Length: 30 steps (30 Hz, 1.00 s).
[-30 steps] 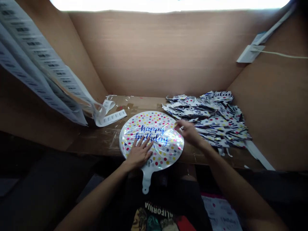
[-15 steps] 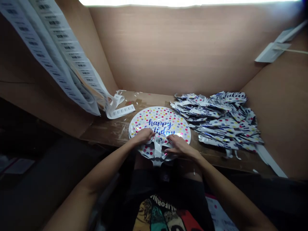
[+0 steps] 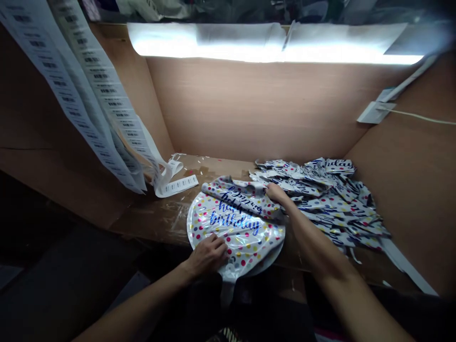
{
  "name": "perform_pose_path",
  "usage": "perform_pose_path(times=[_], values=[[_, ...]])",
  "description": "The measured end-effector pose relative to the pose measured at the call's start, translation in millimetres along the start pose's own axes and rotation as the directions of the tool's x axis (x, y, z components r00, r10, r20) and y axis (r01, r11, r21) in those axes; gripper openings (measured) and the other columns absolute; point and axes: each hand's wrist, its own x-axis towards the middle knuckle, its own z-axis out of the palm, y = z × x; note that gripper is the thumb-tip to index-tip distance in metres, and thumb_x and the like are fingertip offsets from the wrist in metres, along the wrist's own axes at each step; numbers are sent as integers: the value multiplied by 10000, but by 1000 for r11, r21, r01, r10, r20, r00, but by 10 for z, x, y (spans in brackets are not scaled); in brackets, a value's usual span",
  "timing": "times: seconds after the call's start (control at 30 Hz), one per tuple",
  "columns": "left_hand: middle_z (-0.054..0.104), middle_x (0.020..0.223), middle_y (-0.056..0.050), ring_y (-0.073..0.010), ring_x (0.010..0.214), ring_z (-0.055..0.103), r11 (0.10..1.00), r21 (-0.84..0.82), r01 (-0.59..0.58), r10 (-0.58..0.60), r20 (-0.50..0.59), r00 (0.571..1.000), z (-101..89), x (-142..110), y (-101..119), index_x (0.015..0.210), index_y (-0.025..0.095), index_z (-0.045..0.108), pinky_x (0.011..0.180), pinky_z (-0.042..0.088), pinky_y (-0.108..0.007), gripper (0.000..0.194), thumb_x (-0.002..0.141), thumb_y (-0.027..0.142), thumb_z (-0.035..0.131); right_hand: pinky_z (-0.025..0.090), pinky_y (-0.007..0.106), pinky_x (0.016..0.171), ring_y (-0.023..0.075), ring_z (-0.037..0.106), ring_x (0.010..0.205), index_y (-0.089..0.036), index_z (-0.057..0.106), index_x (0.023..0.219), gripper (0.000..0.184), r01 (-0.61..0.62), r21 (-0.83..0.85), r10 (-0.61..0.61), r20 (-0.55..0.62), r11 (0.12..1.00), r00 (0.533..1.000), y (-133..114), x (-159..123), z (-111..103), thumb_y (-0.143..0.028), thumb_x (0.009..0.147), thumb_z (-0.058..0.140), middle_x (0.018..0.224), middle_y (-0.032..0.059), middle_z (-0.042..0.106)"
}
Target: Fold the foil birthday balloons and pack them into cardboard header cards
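Note:
A flat, round foil balloon [image 3: 237,240] with coloured dots and "happy birthday" lettering lies at the table's front edge, its tail hanging over toward me. The rim of another sheet shows beneath it. Across its upper part is a folded foil balloon [image 3: 249,202], its print upside down. My right hand [image 3: 276,194] is closed on the right end of this folded one, beside the pile. On the lower left of the flat balloon rests my left hand [image 3: 210,251], fingers curled in and pressed against the foil.
Several folded foil balloons [image 3: 320,199] are heaped on the right of the table. Long barcode label strips [image 3: 107,90] hang at the left, their end curling onto the tabletop [image 3: 156,216]. Board walls [image 3: 249,104] enclose the back and sides. A lamp [image 3: 213,42] shines above.
The top balloon's lower part has been folded upward, and my right hand has moved up and right with it. My left hand has shifted down the flat balloon. The view has tilted upward.

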Motion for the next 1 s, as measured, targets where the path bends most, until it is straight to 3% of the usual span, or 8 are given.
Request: perform_pose_path(times=[0.13,0.27,0.4,0.57,0.7,0.8,0.93,1.0], values=[[742,971,-77,-229,935,701,973,-146,180,-180,13,984,-163,330,-321,1007,232,696,851,579,-366,262,1047,404,503,584,391,861,232,696,978,-110,689,1151,326,-208,8,208,-10,978,978,124,441,-146,-398,1001,658,1127,106,707],[529,1555,-132,-283,1476,440,965,-90,245,-251,-58,966,-289,935,-882,1441,207,565,1208,381,-478,450,1061,414,441,486,291,656,215,667,722,-62,719,885,422,-271,81,274,-30,959,961,170,421,-53,-459,992,623,782,112,714],[459,1625,-94,-367,1546,313,890,48,454,-453,216,865,-110,1130,-1307,1445,269,578,1229,233,-641,521,1053,548,376,428,264,582,197,625,664,-93,723,866,472,-277,167,292,-77,946,953,325,-48,41,-558,926,663,715,79,704],[352,1692,-66,-345,1590,197,851,77,520,-526,131,841,188,913,-1382,1566,286,447,1259,121,-610,595,1058,564,309,407,283,642,234,650,782,-108,738,947,415,-319,193,358,-221,928,907,300,-612,474,-441,1021,502,871,132,734],[340,1696,-63,-347,1592,173,783,83,617,-622,75,779,269,907,-1392,1574,255,446,1269,78,-594,664,1048,609,252,351,314,683,257,632,812,-104,693,1137,449,-377,109,380,-488,920,786,308,-778,614,-407,1073,367,932,190,721],[321,1703,-75,-355,1596,153,708,67,703,-705,101,702,237,982,-1458,1591,219,417,1269,90,-603,730,1030,648,234,300,322,647,236,586,696,-114,695,1007,409,-407,13,313,-664,913,679,656,-1135,500,-383,1064,392,810,167,700],[311,1703,-119,-405,1586,157,629,83,773,-772,184,608,89,1146,-1495,1545,189,473,1244,133,-650,767,1009,683,233,258,316,614,213,553,608,-167,678,884,377,-410,-82,283,-602,908,747,1125,-1902,609,-438,1043,469,684,105,656],[403,1648,-167,-447,1540,253,650,116,751,-756,201,623,26,1276,-1397,1442,173,573,1205,210,-669,784,983,727,261,247,309,602,211,569,598,-181,670,894,370,-428,-113,308,-535,897,787,1166,-2182,807,-462,1048,485,676,95,663]])
